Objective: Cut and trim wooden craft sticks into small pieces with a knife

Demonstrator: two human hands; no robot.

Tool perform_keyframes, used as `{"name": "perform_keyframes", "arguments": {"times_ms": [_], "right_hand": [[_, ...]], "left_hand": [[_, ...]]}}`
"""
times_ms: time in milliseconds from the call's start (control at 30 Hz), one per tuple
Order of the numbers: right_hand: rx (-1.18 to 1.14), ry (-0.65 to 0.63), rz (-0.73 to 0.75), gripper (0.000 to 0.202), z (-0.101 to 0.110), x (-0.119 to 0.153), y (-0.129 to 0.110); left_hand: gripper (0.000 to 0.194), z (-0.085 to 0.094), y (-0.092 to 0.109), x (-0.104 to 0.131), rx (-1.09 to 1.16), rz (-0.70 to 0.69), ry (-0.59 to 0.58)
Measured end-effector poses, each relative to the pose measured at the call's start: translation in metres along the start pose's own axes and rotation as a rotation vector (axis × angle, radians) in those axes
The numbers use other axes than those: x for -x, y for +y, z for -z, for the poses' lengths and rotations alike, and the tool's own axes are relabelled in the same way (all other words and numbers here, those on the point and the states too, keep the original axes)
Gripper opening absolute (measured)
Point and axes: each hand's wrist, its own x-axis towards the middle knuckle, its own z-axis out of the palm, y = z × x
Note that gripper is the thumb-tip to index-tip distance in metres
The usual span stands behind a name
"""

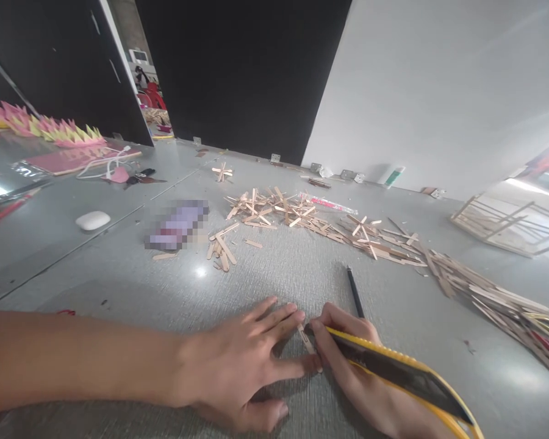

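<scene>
My left hand [251,360] lies flat on the grey tabletop with its fingers spread. Its index and middle fingertips press at the two ends of a short wooden stick [305,339], which has a small slot-like mark on its face. Wrapped round a yellow and black utility knife [393,366], my right hand [352,360] brings the tip down onto that stick. The blade itself is mostly hidden by my fingers. Just beyond my right hand lies a black pen [355,292], tilted away from me.
Loose craft sticks and star-shaped stick pieces [297,210] spread across the table, running into a bundle of strips [498,292] at right. A pixelated purple object [177,224], white case [93,220], pink and yellow paper decorations [73,131] and stick frame [507,222] stand further off.
</scene>
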Motion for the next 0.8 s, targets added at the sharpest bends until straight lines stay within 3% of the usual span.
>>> {"name": "perform_keyframes", "arguments": {"times_ms": [100, 500, 800], "right_hand": [[-0.030, -0.086, 0.011, 0.036, -0.0002, -0.0025, -0.0029], [-0.161, -0.220, -0.016, 0.035, 0.0012, -0.0020, -0.0013], [-0.158, -0.190, -0.099, 0.042, 0.0028, -0.0050, -0.0041]], "left_hand": [[0.067, 0.0002, 0.0004, 0.0000, -0.015, 0.009, 0.002], [0.069, 0.0009, 0.0003, -0.0016, -0.005, 0.015, -0.009], [0.070, 0.0012, 0.0011, -0.0017, -0.022, 0.018, -0.030]]}}
